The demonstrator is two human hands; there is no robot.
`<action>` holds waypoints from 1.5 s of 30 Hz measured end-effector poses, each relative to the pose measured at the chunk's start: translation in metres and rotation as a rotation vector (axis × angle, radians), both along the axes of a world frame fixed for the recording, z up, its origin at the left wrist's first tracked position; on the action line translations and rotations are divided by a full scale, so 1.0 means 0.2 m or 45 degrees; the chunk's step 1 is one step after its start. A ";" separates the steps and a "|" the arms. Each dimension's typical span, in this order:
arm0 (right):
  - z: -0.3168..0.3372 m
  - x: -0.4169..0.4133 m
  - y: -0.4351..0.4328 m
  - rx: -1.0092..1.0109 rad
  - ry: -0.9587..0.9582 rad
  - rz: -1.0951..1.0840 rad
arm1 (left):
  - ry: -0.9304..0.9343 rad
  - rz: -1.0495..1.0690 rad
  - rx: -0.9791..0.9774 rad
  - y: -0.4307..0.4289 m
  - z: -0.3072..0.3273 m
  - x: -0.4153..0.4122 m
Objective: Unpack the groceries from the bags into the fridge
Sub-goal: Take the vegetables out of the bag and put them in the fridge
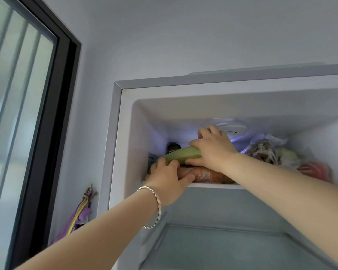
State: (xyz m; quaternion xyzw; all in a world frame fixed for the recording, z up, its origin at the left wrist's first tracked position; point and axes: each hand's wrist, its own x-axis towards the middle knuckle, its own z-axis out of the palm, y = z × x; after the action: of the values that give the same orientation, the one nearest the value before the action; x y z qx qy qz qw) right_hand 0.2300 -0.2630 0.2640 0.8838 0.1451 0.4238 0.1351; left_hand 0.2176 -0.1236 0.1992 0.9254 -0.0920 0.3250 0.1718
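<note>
In the white fridge's (119,133) crowded top shelf (213,185), the right hand (213,149) wraps curled fingers round the pale green squash (180,155); the left hand's (167,173) curled fingers brace its end; best slid in level.

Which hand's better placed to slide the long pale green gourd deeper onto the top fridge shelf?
Likely right: the right hand wraps over the long pale green gourd, thumb beneath. The left hand only grips its left end, partly against the plastic-wrapped orange pack.
</note>
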 end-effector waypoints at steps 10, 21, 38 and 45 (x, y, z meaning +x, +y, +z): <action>-0.05 -0.05 -0.09 0.166 0.117 0.211 | -0.036 0.003 -0.012 0.00 -0.02 -0.01; -0.09 -0.06 0.07 0.267 0.070 0.338 | 0.142 -0.057 -0.254 -0.03 0.04 -0.06; -0.09 0.08 0.42 0.092 -0.070 0.336 | -0.098 -0.106 -0.522 0.12 -0.01 -0.27; -0.10 0.07 0.40 0.395 0.263 0.486 | -0.097 -0.132 -0.396 0.14 -0.09 -0.29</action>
State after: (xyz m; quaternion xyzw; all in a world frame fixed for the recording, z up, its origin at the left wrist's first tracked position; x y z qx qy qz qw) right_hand 0.2445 -0.1837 0.2446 0.8891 0.2555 0.3665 -0.1000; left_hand 0.1599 -0.0953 0.1813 0.8687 -0.0948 0.3608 0.3258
